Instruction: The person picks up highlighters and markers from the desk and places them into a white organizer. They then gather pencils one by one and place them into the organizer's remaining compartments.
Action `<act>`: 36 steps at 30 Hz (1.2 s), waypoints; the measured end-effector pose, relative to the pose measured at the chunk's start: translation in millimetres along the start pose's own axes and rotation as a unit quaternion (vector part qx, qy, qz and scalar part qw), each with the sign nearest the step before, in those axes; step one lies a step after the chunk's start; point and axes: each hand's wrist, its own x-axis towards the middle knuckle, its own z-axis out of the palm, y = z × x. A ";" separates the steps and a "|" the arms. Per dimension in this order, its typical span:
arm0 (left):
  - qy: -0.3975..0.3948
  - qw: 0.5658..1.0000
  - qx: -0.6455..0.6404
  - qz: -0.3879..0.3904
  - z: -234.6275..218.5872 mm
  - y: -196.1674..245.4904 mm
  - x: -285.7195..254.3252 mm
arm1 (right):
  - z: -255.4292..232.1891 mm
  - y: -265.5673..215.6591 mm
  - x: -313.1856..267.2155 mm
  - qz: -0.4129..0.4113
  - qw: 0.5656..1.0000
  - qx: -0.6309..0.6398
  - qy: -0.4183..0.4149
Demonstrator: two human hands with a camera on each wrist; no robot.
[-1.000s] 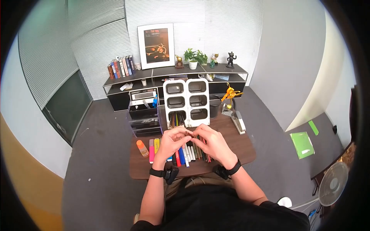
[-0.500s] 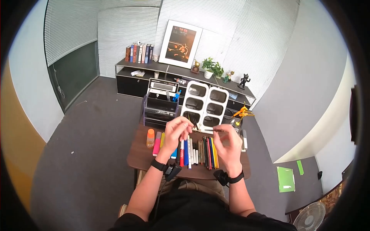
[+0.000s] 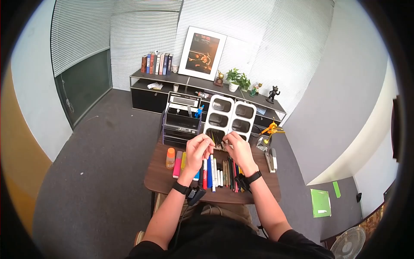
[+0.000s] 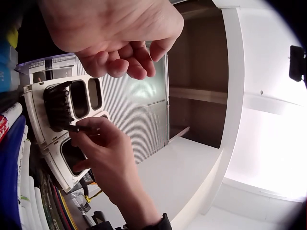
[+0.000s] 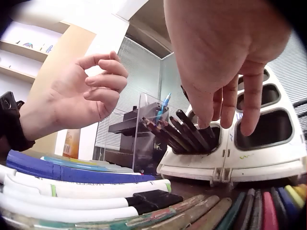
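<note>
My right hand (image 3: 239, 152) pinches a dark pencil (image 4: 80, 128) between thumb and fingers, at the near compartment of a white six-compartment organizer (image 5: 192, 167). Several dark pencils (image 5: 175, 134) lean in that compartment. In the right wrist view the palm and fingers hide most of the held pencil. To the left, my left hand (image 3: 197, 150) hovers with loosely curled fingers and nothing in them. Below both hands a row of markers (image 3: 210, 172) and coloured pencils (image 3: 232, 175) lies side by side on the brown desk (image 3: 157, 179).
An orange-capped glue bottle (image 3: 170, 159) and a pink highlighter (image 3: 177, 164) are at the desk's left. Behind them stands a clear-and-black drawer box (image 3: 181, 125) with pens on top. A stapler (image 3: 271, 160) and a golden figurine (image 3: 272, 127) stand at the right.
The hands were together over the desk, then parted, the right one with the dark pencil. The right hand has since moved forward and left to the pencil compartment. The head view has shifted too.
</note>
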 end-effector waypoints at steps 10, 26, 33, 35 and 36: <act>-0.002 0.999 0.038 -0.006 2.6 0.0 0.6 | -48.6 -15.8 -33.6 0.123 0.992 -0.008 0.032; -0.018 0.996 0.080 -0.016 -2.2 0.3 -1.0 | -52.2 41.6 -100.1 0.365 0.909 -0.028 -0.198; -0.034 0.994 0.102 -0.012 -3.8 -1.6 -0.9 | -34.3 39.4 -107.8 0.305 0.946 -0.065 -0.091; -0.032 0.994 0.106 -0.012 -4.0 -1.0 -0.6 | -26.8 38.7 -107.8 0.289 0.952 -0.063 -0.078; -0.032 0.994 0.107 -0.012 -3.8 -0.2 -1.0 | -26.3 39.4 -108.0 0.289 0.952 -0.062 -0.077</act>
